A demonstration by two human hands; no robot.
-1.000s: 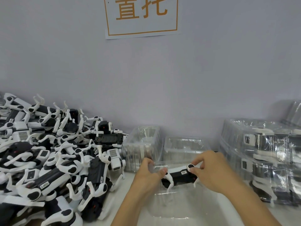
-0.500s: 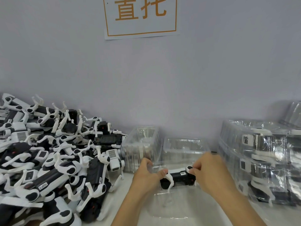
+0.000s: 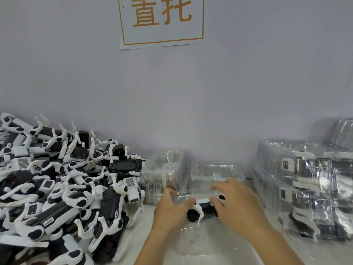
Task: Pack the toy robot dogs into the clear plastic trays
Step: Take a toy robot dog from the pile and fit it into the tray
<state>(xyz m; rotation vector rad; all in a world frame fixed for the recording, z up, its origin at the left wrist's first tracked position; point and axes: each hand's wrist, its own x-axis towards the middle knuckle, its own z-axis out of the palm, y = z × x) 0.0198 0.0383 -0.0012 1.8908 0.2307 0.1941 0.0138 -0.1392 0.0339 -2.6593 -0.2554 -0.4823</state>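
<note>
Only readable text I get: a white paper sign [image 3: 162,21] on the wall, with an orange border and two large orange characters, "置托". Small white labels [image 3: 47,223] on some toy robot dogs [image 3: 57,188] are too small to read.

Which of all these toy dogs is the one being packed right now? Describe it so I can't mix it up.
Start at the big heap of black-and-white toy robot dogs on the left, then move right past the empty clear plastic trays by the wall. The black-bodied toy dog with white legs lies alone between the left hand and right hand, over a clear tray.
</note>
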